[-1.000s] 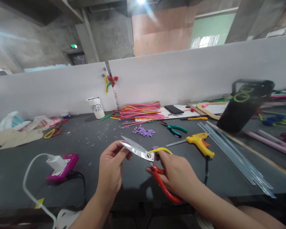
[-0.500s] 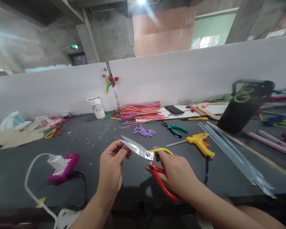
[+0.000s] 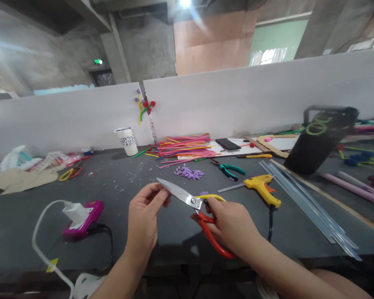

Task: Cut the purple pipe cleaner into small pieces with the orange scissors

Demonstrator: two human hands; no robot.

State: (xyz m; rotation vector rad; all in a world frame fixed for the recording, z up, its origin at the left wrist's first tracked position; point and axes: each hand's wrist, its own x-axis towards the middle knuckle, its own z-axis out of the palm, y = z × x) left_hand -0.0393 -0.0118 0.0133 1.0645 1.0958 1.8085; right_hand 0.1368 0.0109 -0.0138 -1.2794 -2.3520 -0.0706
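My right hand grips a pair of scissors by its handles, one loop yellow and one red. The blades point to the upper left and look nearly closed together. Their tips reach my left hand, whose thumb and fingers are pinched at the blade end. Whatever the left fingers hold is hidden or too small to make out. Just beyond the scissors lies a pile of short purple pieces. A few more purple bits are partly hidden behind the yellow handle.
Colourful pipe cleaners lie at the back. On the right are green-handled pliers, a yellow glue gun, clear glue sticks and a black bottle. A white cup and a purple power strip are left.
The scissor blades have come closer together, and the red handle has shifted slightly. Both hands stay in nearly the same place.
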